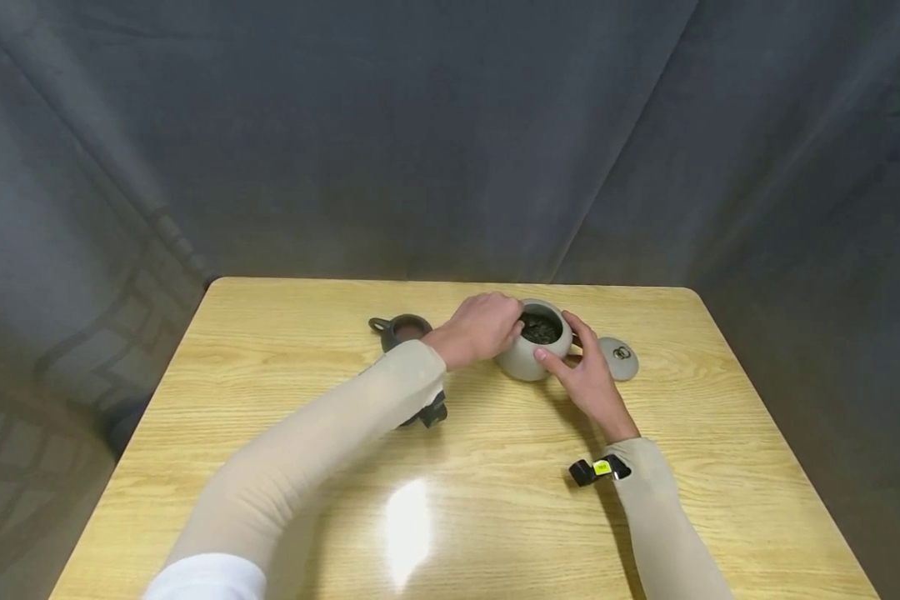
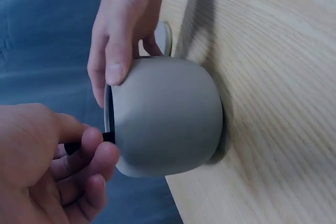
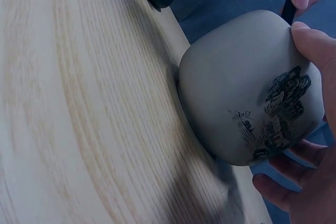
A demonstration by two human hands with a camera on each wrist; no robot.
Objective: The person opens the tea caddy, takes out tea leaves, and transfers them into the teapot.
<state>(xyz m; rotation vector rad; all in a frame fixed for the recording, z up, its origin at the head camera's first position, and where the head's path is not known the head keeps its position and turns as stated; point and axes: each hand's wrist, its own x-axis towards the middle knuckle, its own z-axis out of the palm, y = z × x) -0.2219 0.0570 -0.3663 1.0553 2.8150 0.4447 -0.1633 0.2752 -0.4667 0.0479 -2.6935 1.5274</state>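
A rounded grey jar [image 1: 521,362] with dark loose leaves [image 1: 540,328] inside is at the back of the table, right of centre. My right hand [image 1: 588,379] grips it from the right, thumb near the rim and fingers around the far side. A dark landscape picture [image 3: 286,106] decorates its wall in the right wrist view. My left hand [image 1: 483,327] is at the left of the jar's mouth, pinching a thin black stick-like tool [image 2: 108,137] between thumb and fingers. The tool's far end goes into the jar and is hidden.
A small dark teapot [image 1: 407,328], uncovered, stands left of the jar, partly behind my left forearm. Right of the jar lies a round grey lid [image 1: 619,359] with a ring-shaped knob. Grey curtains [image 1: 420,142] hang behind the wooden table [image 1: 495,500].
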